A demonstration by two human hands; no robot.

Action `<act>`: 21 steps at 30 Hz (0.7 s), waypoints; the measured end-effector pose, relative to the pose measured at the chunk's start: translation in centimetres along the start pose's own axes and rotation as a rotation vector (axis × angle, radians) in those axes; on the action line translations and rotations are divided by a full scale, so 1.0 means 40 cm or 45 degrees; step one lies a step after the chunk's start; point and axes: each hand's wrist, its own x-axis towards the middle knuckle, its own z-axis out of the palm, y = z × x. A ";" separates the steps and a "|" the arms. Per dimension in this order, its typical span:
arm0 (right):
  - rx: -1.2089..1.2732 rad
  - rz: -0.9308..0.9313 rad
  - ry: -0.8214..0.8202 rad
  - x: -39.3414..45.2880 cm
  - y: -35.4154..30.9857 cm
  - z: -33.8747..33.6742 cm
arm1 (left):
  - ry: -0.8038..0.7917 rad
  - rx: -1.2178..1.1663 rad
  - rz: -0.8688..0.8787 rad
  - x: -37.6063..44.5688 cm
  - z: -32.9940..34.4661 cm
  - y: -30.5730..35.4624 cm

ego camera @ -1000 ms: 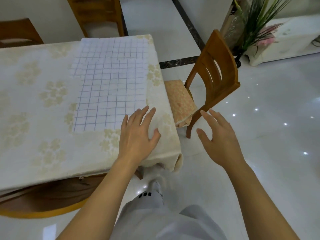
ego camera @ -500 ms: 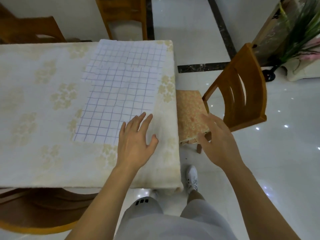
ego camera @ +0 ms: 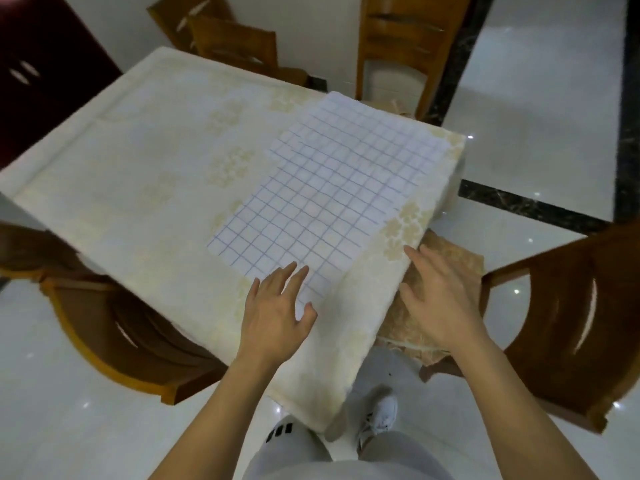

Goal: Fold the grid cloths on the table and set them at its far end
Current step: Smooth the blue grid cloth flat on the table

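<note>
White grid cloths (ego camera: pixel 325 199): lie flat and overlapped on the table (ego camera: pixel 138 174), near its right edge
Left hand (ego camera: pixel 277 317): fingers spread, over the near cloth corner, holding nothing
Right hand (ego camera: pixel 440 299): fingers relaxed, beside the table edge, above a chair cushion (ego camera: pixel 450 251)

Head cam, wide-angle, looking fwd and down over table (ego camera: pixel 145 188) corner, close.

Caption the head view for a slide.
Left hand open over the grid cloth's near corner, right hand open beside the table.
</note>
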 end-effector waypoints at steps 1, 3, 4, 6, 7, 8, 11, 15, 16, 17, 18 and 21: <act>0.026 -0.019 -0.046 0.011 -0.012 0.007 | -0.003 0.024 -0.014 -0.006 0.001 -0.012; 0.054 -0.081 -0.118 0.036 -0.031 0.031 | -0.036 0.068 0.003 -0.014 -0.001 -0.040; 0.041 -0.121 -0.138 0.048 -0.039 0.047 | -0.072 0.100 0.038 -0.015 -0.003 -0.055; -0.041 -0.202 -0.176 0.071 -0.054 0.091 | -0.165 0.184 0.143 -0.014 0.000 -0.095; -0.117 -0.233 -0.203 0.080 -0.064 0.113 | -0.211 0.223 0.205 -0.012 0.005 -0.121; -0.199 -0.260 -0.235 0.087 -0.073 0.138 | -0.254 0.256 0.261 -0.008 0.010 -0.148; -0.348 -0.344 -0.323 0.098 -0.104 0.217 | -0.359 0.324 0.353 0.017 0.030 -0.239; -0.427 -0.343 -0.445 0.111 -0.135 0.322 | -0.499 0.379 0.449 0.078 0.051 -0.349; -0.449 -0.336 -0.448 0.113 -0.141 0.348 | -0.528 0.378 0.476 0.095 0.054 -0.375; -0.462 -0.323 -0.444 0.115 -0.149 0.373 | -0.551 0.377 0.502 0.113 0.057 -0.401; -0.461 -0.309 -0.436 0.119 -0.157 0.398 | -0.559 0.383 0.534 0.133 0.061 -0.427; -0.473 -0.306 -0.369 0.133 -0.187 0.473 | -0.506 0.425 0.659 0.192 0.078 -0.500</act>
